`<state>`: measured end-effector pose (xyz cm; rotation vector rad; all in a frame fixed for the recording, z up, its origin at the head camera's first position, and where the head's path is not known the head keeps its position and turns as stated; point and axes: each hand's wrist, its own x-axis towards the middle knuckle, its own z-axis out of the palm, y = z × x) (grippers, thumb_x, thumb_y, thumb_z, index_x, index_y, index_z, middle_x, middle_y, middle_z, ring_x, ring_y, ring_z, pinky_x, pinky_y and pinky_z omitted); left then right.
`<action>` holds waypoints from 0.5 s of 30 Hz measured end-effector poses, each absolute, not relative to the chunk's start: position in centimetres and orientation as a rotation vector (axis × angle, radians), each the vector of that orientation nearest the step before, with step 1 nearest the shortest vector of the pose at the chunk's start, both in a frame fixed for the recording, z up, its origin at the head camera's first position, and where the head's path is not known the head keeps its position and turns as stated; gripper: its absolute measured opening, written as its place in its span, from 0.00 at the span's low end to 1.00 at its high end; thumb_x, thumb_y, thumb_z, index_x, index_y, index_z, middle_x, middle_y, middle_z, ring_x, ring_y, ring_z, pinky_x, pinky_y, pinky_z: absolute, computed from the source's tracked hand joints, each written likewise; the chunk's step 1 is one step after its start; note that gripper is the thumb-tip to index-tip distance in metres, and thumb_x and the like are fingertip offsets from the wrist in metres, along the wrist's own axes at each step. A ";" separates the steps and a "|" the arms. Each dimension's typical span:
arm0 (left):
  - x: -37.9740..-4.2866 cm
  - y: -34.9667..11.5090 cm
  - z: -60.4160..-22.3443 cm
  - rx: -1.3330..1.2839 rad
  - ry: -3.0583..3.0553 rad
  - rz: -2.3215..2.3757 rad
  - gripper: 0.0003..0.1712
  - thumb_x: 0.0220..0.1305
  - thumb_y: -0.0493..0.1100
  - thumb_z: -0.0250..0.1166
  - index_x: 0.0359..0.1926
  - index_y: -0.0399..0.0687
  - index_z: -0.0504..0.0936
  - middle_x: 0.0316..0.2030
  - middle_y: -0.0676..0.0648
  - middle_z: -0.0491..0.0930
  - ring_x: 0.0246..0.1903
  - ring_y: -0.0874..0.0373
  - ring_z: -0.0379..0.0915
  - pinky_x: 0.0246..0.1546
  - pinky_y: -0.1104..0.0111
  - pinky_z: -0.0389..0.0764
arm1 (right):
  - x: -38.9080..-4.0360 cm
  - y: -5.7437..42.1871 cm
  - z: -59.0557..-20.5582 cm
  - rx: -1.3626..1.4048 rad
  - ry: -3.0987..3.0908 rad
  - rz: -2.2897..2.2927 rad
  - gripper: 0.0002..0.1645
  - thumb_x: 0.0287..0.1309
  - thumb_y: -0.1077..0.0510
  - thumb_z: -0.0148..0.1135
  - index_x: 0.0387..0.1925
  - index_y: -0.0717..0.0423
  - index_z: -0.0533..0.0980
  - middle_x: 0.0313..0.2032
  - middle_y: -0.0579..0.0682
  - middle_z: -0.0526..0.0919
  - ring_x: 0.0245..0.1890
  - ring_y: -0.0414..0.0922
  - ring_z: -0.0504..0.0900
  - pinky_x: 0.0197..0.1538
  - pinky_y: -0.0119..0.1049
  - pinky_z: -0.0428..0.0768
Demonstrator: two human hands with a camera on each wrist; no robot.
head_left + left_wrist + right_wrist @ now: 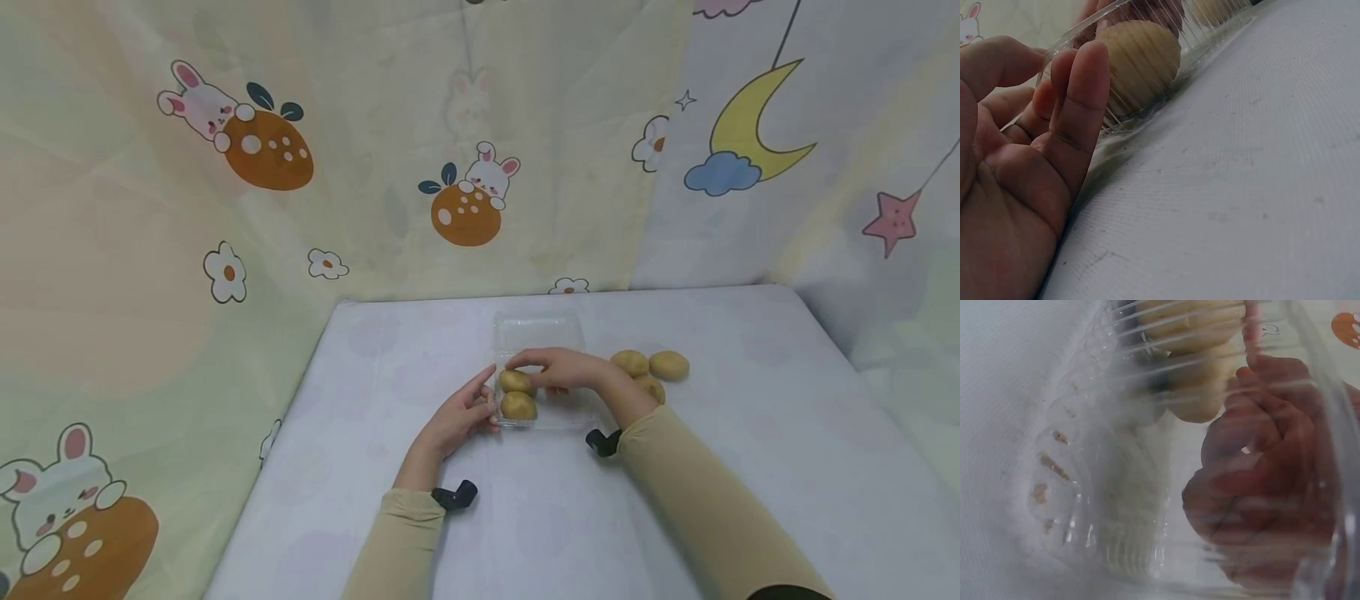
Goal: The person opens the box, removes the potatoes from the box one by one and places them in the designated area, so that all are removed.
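A clear plastic box [558, 414] lies on the table with its lid [538, 332] folded back. Two potatoes sit at its left end, a far potato [514, 382] and a near potato [518, 406]. My right hand [568, 369] reaches in from the right, curled fingers over the far potato and thumb at its right side. Through the box wall, the right wrist view shows the bent fingers of that hand [1260, 469] beside the potatoes. My left hand [456, 421] is at the box's left end, its fingers [1088, 94] resting against the outside of the clear wall.
Several more potatoes [669, 365] lie on the table right of the box, near the right forearm. A white cloth [360, 467] covers the table. Printed fabric curtains [360, 167] stand behind and at the sides. Black wrist cameras [456, 497] are strapped to both wrists.
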<state>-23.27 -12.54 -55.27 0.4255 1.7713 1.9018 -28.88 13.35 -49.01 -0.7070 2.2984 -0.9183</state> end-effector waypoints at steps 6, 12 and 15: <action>-23.3 -12.5 -55.4 0.434 1.764 1.907 0.41 0.71 0.34 0.55 0.78 0.60 0.51 0.41 0.51 0.65 0.34 0.59 0.74 0.42 0.63 0.86 | -29.3 13.1 -50.1 -0.723 2.358 -0.794 0.32 0.63 0.49 0.63 0.68 0.31 0.68 0.57 0.43 0.75 0.52 0.44 0.72 0.55 0.42 0.72; -23.4 -12.5 -55.4 0.419 1.764 1.903 0.41 0.70 0.34 0.56 0.78 0.61 0.51 0.42 0.51 0.66 0.34 0.60 0.74 0.42 0.63 0.86 | -29.5 13.0 -50.4 -0.703 2.341 -0.823 0.32 0.63 0.51 0.63 0.67 0.30 0.68 0.55 0.43 0.75 0.46 0.43 0.75 0.48 0.39 0.74; -23.4 -12.6 -55.4 0.416 1.766 1.901 0.42 0.70 0.34 0.57 0.78 0.61 0.51 0.42 0.51 0.66 0.35 0.60 0.74 0.42 0.63 0.86 | -29.5 12.9 -50.5 -0.706 2.335 -0.835 0.32 0.63 0.51 0.64 0.67 0.30 0.68 0.56 0.42 0.75 0.48 0.44 0.74 0.50 0.41 0.74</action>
